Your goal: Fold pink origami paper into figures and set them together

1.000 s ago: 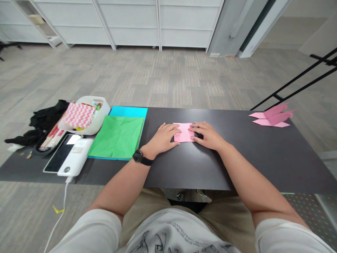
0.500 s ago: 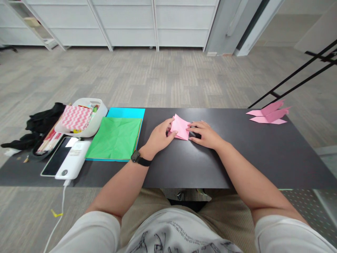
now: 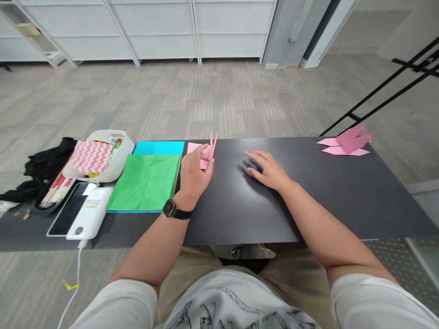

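A folded piece of pink paper (image 3: 209, 151) with two narrow upright points is pinched in my left hand (image 3: 195, 171), just right of the paper stack. My left fingers hide part of it. My right hand (image 3: 267, 171) hovers over the dark table (image 3: 236, 205), fingers apart and holding nothing, its shadow beneath. Two pink folded paper figures (image 3: 346, 142) stand at the table's far right. A green sheet (image 3: 146, 180) tops the stack of coloured paper, with a blue sheet (image 3: 159, 147) showing beneath.
On the left are a white basket (image 3: 125, 157) with a pink zigzag-patterned item (image 3: 91, 156), a black cloth (image 3: 51, 157), a dark tray of sticks, a phone (image 3: 70, 210) and a white power bank (image 3: 89, 214) with a cable. A black metal frame (image 3: 353, 116) rises beyond the right side.
The pink paper has moved left in my left hand and now shows upright points. My right hand has let go of it and stands apart. The view has shifted slightly.
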Tool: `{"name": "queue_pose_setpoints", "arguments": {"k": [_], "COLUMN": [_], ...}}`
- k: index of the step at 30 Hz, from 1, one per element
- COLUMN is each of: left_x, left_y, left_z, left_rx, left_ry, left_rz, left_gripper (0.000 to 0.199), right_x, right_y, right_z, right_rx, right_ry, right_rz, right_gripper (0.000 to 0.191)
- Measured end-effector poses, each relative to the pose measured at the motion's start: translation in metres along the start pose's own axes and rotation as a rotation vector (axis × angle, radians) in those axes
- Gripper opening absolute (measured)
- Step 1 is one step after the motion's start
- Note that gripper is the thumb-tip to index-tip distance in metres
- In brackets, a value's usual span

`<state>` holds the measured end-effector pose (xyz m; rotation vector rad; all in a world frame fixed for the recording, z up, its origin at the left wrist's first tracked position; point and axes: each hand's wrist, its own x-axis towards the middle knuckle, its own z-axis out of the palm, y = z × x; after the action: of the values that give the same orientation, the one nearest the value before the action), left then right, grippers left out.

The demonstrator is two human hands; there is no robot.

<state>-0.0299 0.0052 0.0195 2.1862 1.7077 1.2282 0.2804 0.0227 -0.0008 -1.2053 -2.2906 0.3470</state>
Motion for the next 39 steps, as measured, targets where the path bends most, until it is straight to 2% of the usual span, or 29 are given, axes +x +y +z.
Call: {"name": "queue_pose_setpoints", "arguments": {"k": [2, 5, 7, 9, 12, 15, 17, 23, 28, 32, 36, 39], "left_x": [-0.002, -0.007, -0.011, -0.015, -0.018, -0.016, -0.013, -0.012, -0.012, -0.01, -0.008, -0.007], "left_y": [0.006, 0.014, 0.019, 0.023, 0.027, 0.021, 0.013, -0.011, -0.017, -0.021, -0.02, -0.012], "left_z": [-0.001, 0.005, 0.011, 0.017, 0.021, 0.023, 0.026, 0.035, 0.034, 0.031, 0.031, 0.034], "left_rx": [-0.009, -0.079, -0.138, -0.199, -0.284, -0.271, -0.219, -0.043, 0.028, 0.108, 0.175, 0.185], "left_ry": [-0.038, -0.157, -0.249, -0.337, -0.449, -0.513, -0.521, -0.559, -0.597, -0.633, -0.602, -0.55], "left_rz": [0.101, 0.222, 0.276, 0.302, 0.325, 0.339, 0.333, 0.325, 0.321, 0.292, 0.215, 0.201], "left_gripper": [0.041, 0.037, 0.035, 0.034, 0.032, 0.026, 0.025, 0.039, 0.046, 0.061, 0.053, 0.046], "right_x": [-0.001, -0.001, 0.0, 0.0, 0.001, 0.001, 0.001, -0.001, 0.0, 0.002, 0.002, 0.002], "right_y": [-0.004, -0.012, -0.018, -0.022, -0.021, -0.012, -0.004, 0.009, 0.008, 0.007, 0.006, 0.005], "right_z": [-0.002, -0.003, 0.0, 0.004, 0.011, 0.013, 0.012, 0.006, 0.004, 0.002, 0.001, 0.001], "right_rx": [-0.022, -0.057, -0.084, -0.117, -0.143, -0.108, -0.074, -0.003, 0.036, 0.052, 0.048, 0.051], "right_ry": [0.058, 0.112, 0.113, 0.103, 0.064, -0.008, -0.054, -0.135, -0.135, -0.139, -0.147, -0.138], "right_rz": [-0.012, -0.09, -0.171, -0.241, -0.28, -0.273, -0.257, -0.21, -0.243, -0.256, -0.256, -0.262], "right_gripper": [0.07, 0.081, 0.081, 0.066, 0.031, 0.025, 0.028, 0.028, 0.028, 0.029, 0.028, 0.027]}}
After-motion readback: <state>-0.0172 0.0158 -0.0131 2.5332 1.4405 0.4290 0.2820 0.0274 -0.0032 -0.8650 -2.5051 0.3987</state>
